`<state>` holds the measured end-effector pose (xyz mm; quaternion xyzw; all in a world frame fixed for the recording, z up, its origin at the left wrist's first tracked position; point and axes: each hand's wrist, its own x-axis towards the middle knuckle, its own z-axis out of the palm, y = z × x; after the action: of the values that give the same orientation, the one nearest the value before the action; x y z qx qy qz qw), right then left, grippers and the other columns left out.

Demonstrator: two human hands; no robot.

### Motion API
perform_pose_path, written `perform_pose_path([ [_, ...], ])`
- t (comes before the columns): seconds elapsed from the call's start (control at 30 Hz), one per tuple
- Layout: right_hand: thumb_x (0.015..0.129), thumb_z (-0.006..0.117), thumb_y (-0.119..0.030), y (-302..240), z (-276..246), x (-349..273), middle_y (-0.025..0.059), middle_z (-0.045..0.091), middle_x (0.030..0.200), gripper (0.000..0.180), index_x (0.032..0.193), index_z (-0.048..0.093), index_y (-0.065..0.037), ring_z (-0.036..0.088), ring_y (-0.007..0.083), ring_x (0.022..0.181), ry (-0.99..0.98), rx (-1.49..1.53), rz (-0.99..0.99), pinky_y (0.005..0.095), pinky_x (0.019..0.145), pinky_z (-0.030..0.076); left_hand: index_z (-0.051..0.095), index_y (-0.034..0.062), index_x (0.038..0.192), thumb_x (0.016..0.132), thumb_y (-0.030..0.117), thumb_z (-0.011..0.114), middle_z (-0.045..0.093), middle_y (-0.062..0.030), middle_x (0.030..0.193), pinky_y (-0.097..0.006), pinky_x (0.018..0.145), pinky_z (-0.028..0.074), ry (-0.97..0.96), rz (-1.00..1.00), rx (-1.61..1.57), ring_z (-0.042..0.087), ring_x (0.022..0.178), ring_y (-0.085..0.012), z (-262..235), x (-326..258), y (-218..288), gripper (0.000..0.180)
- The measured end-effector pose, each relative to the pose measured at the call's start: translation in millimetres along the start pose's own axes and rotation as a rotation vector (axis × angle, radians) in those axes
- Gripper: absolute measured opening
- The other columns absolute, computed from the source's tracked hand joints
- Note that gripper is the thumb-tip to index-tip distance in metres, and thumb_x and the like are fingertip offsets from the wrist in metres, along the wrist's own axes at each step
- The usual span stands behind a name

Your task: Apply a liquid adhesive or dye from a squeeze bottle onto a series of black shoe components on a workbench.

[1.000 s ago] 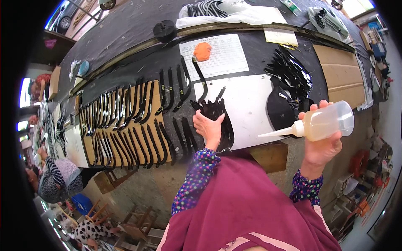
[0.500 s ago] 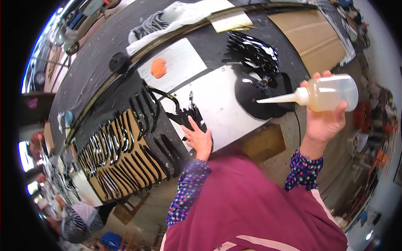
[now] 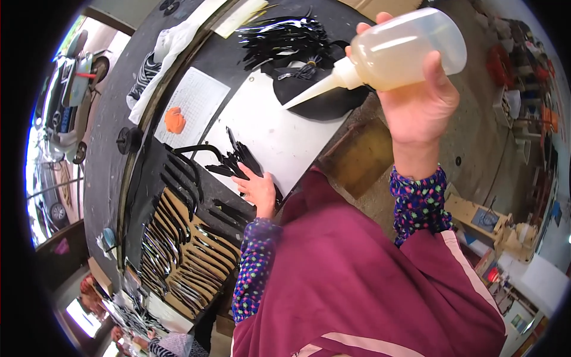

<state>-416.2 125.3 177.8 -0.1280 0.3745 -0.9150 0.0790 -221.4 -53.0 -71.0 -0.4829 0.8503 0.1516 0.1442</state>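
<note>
The right hand [image 3: 425,101] is gripping a translucent plastic squeeze bottle [image 3: 399,49], its nozzle pointing left over the white sheet [image 3: 285,134]. The left hand [image 3: 259,190] is lying open, apparently pressing thin black curved strips [image 3: 238,160] onto that sheet.

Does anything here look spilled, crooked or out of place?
Nothing looks spilled. The right hand holds the squeeze bottle tipped sideways, nozzle over the bench. The left hand rests on loose black strips on the white sheet.
</note>
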Motion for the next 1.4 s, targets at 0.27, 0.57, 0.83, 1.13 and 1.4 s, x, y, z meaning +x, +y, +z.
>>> perform_pose_path([
  [0.27,0.074,0.064,-0.032,-10,5,-17,0.0192,0.043,0.12,0.061,0.121,0.039,-0.003,0.039,0.0411,0.113,0.028,0.017,-0.059,0.0561,0.093,0.032,0.01,0.0183,0.136,0.072,0.029,0.058,0.014,-0.0293,0.133,-0.057,0.085,0.035,-0.003,-0.018,0.011,0.03,0.115,-0.0429,-6,1,-4,0.081],
  [0.57,0.073,0.066,-0.03,-15,22,6,0.0182,0.044,0.12,0.063,0.122,0.038,-0.002,0.041,0.0384,0.113,0.007,0.031,-0.051,0.0546,0.094,0.032,0.015,0.0191,0.136,0.069,0.005,0.055,0.023,-0.0298,0.126,-0.053,0.075,0.044,0.142,0.083,0.037,0.035,0.106,-0.0402,2,2,-3,0.079],
  [0.83,0.072,0.067,-0.028,-7,24,43,0.0178,0.044,0.119,0.064,0.122,0.037,-0.001,0.042,0.0376,0.112,-0.087,0.044,0.084,0.0546,0.093,0.033,0.019,0.0186,0.135,0.069,-0.004,0.048,0.022,-0.0282,0.129,-0.054,0.075,0.041,0.154,0.108,-0.132,0.035,0.11,-0.0407,-2,2,-9,0.075],
  [1.13,0.07,0.069,-0.029,11,-34,150,0.0139,0.041,0.124,0.069,0.124,0.034,-0.002,0.04,0.0329,0.115,-0.129,0.088,0.439,0.0538,0.095,0.031,0.024,0.0144,0.134,0.067,-0.01,0.043,0.026,-0.0278,0.126,-0.045,0.09,0.034,0.303,-0.058,-0.413,0.036,0.104,-0.0419,-19,-29,51,0.075],
  [1.4,0.068,0.07,-0.028,43,-56,236,0.0144,0.041,0.124,0.07,0.123,0.035,-0.002,0.042,0.0331,0.113,-0.241,0.16,0.727,0.0562,0.092,0.031,0.02,0.0174,0.136,0.068,-0.007,0.046,0.025,-0.0236,0.13,-0.047,0.08,0.04,0.314,-0.313,-0.371,0.033,0.111,-0.0397,-28,11,166,0.077],
])
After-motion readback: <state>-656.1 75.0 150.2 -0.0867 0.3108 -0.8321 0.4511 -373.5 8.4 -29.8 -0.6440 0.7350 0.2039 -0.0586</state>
